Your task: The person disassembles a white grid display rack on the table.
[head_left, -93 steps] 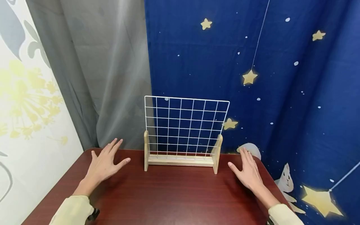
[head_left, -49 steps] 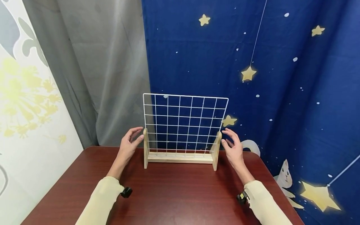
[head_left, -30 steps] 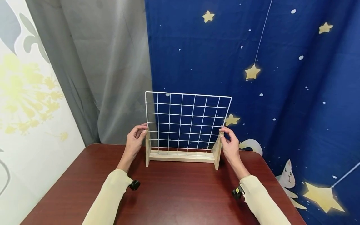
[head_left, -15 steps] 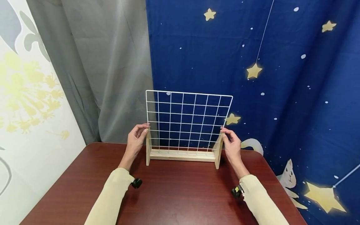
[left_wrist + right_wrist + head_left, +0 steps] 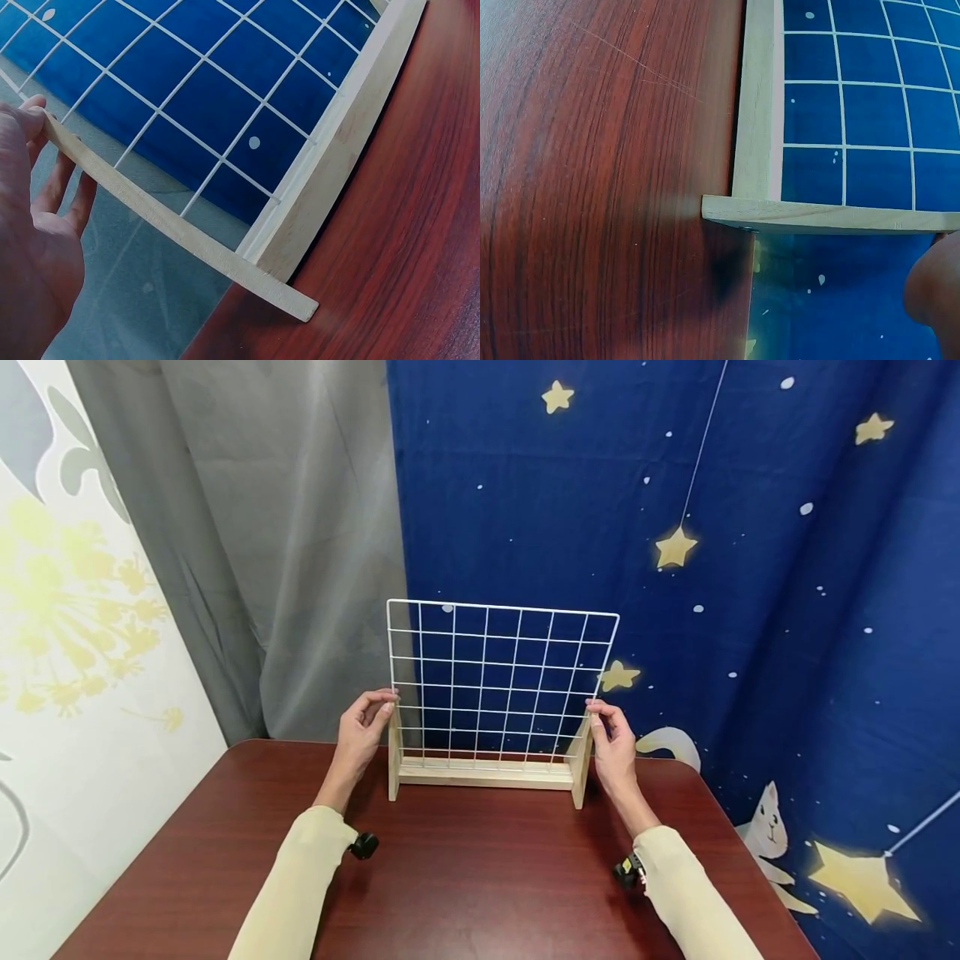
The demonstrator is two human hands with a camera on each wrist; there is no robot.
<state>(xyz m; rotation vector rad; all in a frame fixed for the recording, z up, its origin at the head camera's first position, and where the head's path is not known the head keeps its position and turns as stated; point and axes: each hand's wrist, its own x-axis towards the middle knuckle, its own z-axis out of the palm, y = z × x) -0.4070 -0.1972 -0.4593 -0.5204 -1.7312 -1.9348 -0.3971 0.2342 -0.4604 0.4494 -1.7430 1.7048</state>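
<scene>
A white wire grid panel [image 5: 482, 687] stands upright in a pale wooden stand on the table. The stand has a long base bar [image 5: 486, 782] and two upright end pieces. My left hand [image 5: 358, 737] pinches the top of the left end piece [image 5: 169, 217], beside the wire edge. At the other side, the right hand [image 5: 617, 753] pinches the top of the right end piece [image 5: 581, 768]. In the right wrist view only part of that hand [image 5: 934, 289] shows at the edge, its fingertips mostly hidden behind the wood.
The dark red wooden table [image 5: 480, 877] has rounded back corners. Behind it hang a grey curtain [image 5: 300, 552] and a blue star-printed curtain [image 5: 510, 527]. A white patterned panel [image 5: 82, 718] stands at the left. Each wrist carries a small black camera [image 5: 364, 846].
Both hands, earlier spread apart over the table's sides, have come inward and taken hold of the rack's end pieces. Over the last half second they stay nearly still. The rack stands in place.
</scene>
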